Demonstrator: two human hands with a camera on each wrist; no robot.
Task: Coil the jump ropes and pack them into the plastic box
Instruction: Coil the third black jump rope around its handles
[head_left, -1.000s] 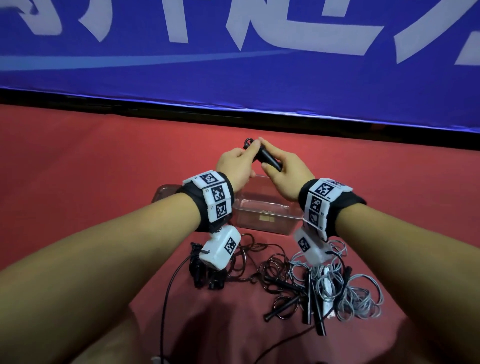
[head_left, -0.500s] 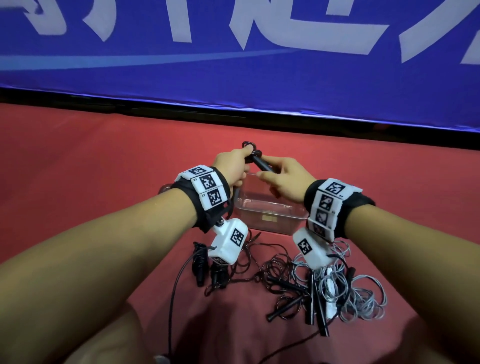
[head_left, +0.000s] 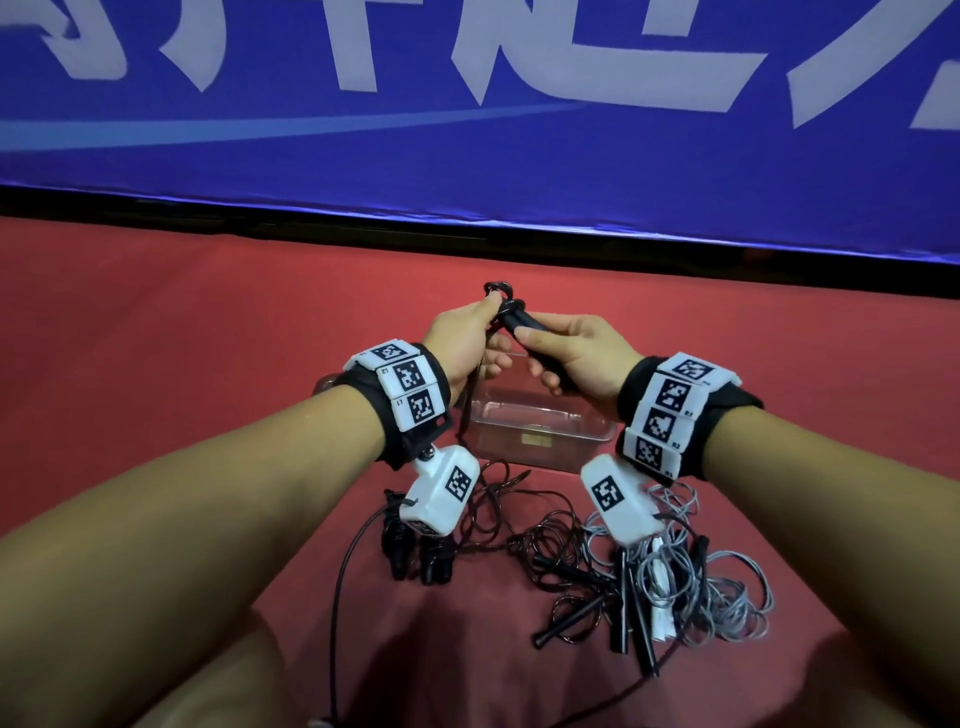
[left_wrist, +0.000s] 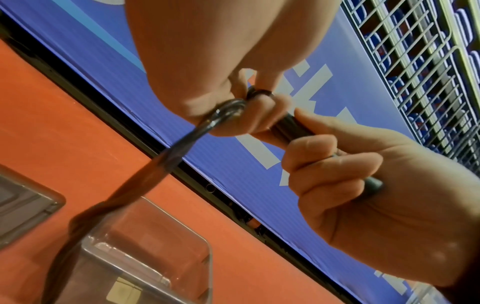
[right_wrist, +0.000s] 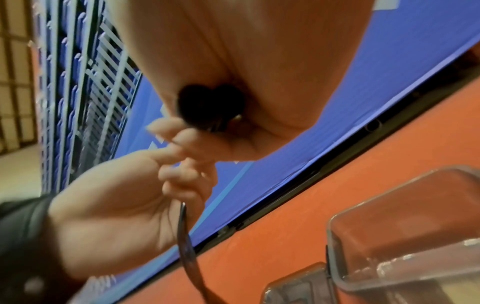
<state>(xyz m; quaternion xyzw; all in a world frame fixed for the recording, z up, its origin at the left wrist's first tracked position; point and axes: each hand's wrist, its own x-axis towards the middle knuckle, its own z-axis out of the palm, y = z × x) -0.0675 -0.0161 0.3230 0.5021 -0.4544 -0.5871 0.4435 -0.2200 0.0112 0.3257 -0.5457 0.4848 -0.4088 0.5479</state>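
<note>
My right hand (head_left: 543, 358) grips a pair of black jump rope handles (head_left: 524, 332) held together over the clear plastic box (head_left: 597, 434). My left hand (head_left: 485, 332) pinches the dark rope (left_wrist: 228, 111) at the handles' top end, where small loops (head_left: 496, 289) stick up. From there the rope hangs down past my left wrist towards the floor (left_wrist: 124, 189). In the right wrist view the handle ends (right_wrist: 210, 107) show in my right palm, and the left hand (right_wrist: 182, 170) holds the rope (right_wrist: 188, 236). The box (left_wrist: 145, 246) looks empty.
The box lid (left_wrist: 23, 205) lies left of the box on the red floor. In front of the box sits a tangle of black ropes (head_left: 524, 545) and grey ropes (head_left: 727, 587) with several black handles (head_left: 415, 556). A blue banner (head_left: 467, 156) closes off the far side.
My left hand has carried the rope round the top of the handles, where loops now show, and has turned downward with it. The right hand keeps its grip.
</note>
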